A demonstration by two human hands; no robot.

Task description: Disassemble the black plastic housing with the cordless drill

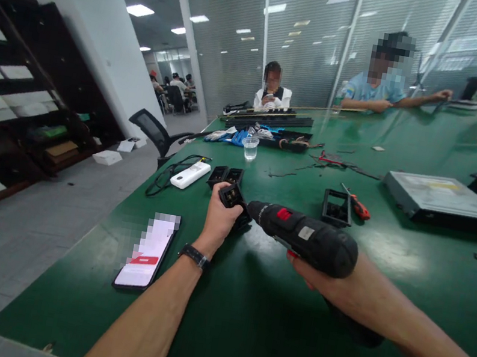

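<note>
My left hand (219, 218) grips a small black plastic part (232, 196) and holds it down on the green table (241, 325). My right hand (322, 278) is wrapped around a black electric screwdriver (301, 238) with a red switch. The tool points left, and its tip meets the black part. A dark watch sits on my left wrist.
A phone (147, 253) lies by my left forearm. A white remote (190, 175), black cables, two black parts (225, 174), a black frame (336, 208), a red-handled screwdriver (358, 206), a plastic cup (250, 147) and a grey flat device (443, 199) lie farther out. Three people sit across the table. Dark shelves stand left.
</note>
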